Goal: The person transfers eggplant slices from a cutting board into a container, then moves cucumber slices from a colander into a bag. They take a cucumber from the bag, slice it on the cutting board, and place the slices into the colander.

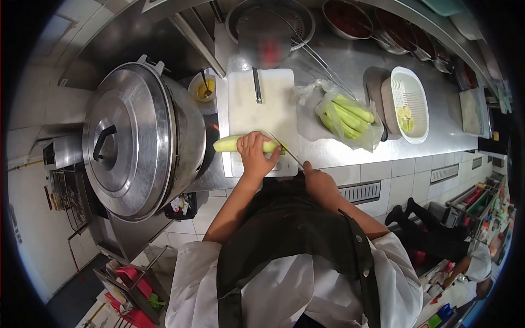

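The left grip (254, 150) is curled over a long pale green vegetable (226, 144) lying across the white cutting board (261, 121), so its middle is hidden under the fingers. The right grip (318, 182) is closed around a knife (290, 153); its handle is mostly covered, and the thin blade crosses the vegetable's end just beside the left thumb. That end is hard to make out behind the blade. Past the left grip, a dark, narrow tool (257, 86) lies on the board, and farther off is a blurry thing with a red spot (269, 50). To the left of the left grip, a big lidded pot (131, 180) fills that side, with a little bowl (194, 86) of something yellow partly behind it. Past the right grip, a cloudy plastic bag (365, 142) partly covers more green vegetables (350, 117) on the metal desk (332, 159). Farther right is a white basket (389, 104) with pale slices (405, 118). Bowls of red stuff (348, 19) at the far edge are partly cut off.
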`<state>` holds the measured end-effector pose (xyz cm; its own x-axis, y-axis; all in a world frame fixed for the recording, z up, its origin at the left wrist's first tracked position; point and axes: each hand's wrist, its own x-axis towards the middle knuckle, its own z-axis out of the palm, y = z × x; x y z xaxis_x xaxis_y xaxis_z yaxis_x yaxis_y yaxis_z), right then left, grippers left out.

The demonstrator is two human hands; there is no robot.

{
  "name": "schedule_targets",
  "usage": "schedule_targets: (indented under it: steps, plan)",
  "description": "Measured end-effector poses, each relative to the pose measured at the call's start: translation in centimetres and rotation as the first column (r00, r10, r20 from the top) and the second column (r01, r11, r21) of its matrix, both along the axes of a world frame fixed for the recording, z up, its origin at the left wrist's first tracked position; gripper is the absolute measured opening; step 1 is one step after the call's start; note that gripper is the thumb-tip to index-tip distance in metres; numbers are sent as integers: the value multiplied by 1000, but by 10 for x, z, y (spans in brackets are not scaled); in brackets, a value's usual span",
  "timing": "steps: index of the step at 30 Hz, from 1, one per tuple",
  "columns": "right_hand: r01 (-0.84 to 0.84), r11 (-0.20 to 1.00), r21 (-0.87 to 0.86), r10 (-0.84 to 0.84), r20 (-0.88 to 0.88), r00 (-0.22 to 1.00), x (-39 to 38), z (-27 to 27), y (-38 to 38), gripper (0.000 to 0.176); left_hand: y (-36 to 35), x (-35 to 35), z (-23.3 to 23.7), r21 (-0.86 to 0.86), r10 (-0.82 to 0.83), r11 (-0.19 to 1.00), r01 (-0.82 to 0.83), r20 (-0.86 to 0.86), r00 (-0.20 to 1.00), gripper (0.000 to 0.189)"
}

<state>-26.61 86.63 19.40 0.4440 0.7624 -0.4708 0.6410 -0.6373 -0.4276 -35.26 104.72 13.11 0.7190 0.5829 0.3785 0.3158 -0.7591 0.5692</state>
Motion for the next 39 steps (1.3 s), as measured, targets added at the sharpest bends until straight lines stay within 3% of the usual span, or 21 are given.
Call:
schedule_targets:
  steps: [6, 10, 15, 18, 20, 21, 22, 23, 24, 26, 27, 28, 29, 31, 32, 33, 34, 35, 36, 38, 39]
  plan:
    - [2, 996, 91, 3, -46, 999, 4, -34, 14, 32, -1, 1, -1, 0, -20, 1000, 20, -13, 1000, 35]
    - [64, 995, 72, -57, -97, 994, 2, -56, 17, 28, -2, -2, -3, 15, -29, 999, 29, -27, 999, 35]
    - [211, 964, 161, -175, -211, 962, 15, -27, 12, 21, -5, 4, 12, 22, -5, 1000, 8, -118, 993, 42]
    - [348, 888, 302, -309, -169, 936, 19, 5, -9, 21, -12, 24, 31, -67, -165, 986, 153, -257, 952, 51]
    - [401, 850, 341, -379, -132, 916, 24, 17, -20, 21, -17, 40, 13, -43, -220, 975, 220, -378, 899, 55]
    - [382, 842, 380, -380, -86, 921, 27, 11, -30, 21, -15, 47, -4, -135, -285, 957, 256, -283, 916, 50]
    - [350, 834, 426, -364, -51, 930, 31, 2, -39, 21, -14, 58, -10, -254, -387, 915, 314, -331, 861, 41]
    - [337, 796, 503, -345, -80, 935, 37, -6, -45, 22, -21, 63, -41, -79, -299, 954, 291, -137, 944, 30]
    - [415, 812, 411, -416, -90, 905, 40, -19, -55, 24, -23, 68, -39, -104, -310, 951, 292, -251, 917, 27]
    - [611, 644, 460, -530, -308, 790, 33, -4, -48, 19, -26, 62, -14, -167, -360, 927, 335, -159, 919, 27]
    - [559, 649, 515, -516, -242, 822, 30, 1, -46, 17, -23, 44, 15, -229, -401, 896, 381, -50, 915, 26]
    - [504, 653, 566, -505, -171, 846, 28, 5, -43, 15, -24, 16, 42, -229, -349, 911, 342, 11, 937, 27]
    - [541, 672, 506, -511, -212, 833, 47, -23, -61, 17, -23, -14, 45, -169, -305, 938, 301, 5, 952, 27]
    - [611, 649, 453, -540, -293, 789, 33, 1, -46, 18, -17, -95, 25, -240, -240, 958, 156, -372, 897, 27]
    - [653, 631, 420, -563, -332, 757, 26, 10, -41, 18, -6, -133, 42, -280, -181, 960, 19, -565, 805, 27]
    - [598, 663, 451, -519, -298, 801, 31, 0, -42, 19, 2, -168, 64, -326, -169, 930, -168, -788, 592, 23]
    - [540, 690, 482, -474, -263, 840, 36, -10, -43, 21, 7, -206, 14, -168, 30, 879, -447, -915, 403, 23]
    - [471, 705, 531, -419, -224, 880, 41, -24, -41, 22, 14, -251, -20, 20, 171, 895, -445, -938, 302, 22]
    - [412, 720, 558, -368, -196, 909, 41, -27, -38, 23, 27, -279, -26, 139, 284, 835, -533, -938, 200, 26]
    - [310, 742, 595, -274, -154, 949, 35, -28, -25, 26, 33, -323, -46, 471, 617, 723, -505, -769, 168, 32]
    - [321, 773, 547, -267, -177, 947, 30, -20, -17, 29, 33, -316, -40, 394, 560, 756, -522, -803, 205, 34]
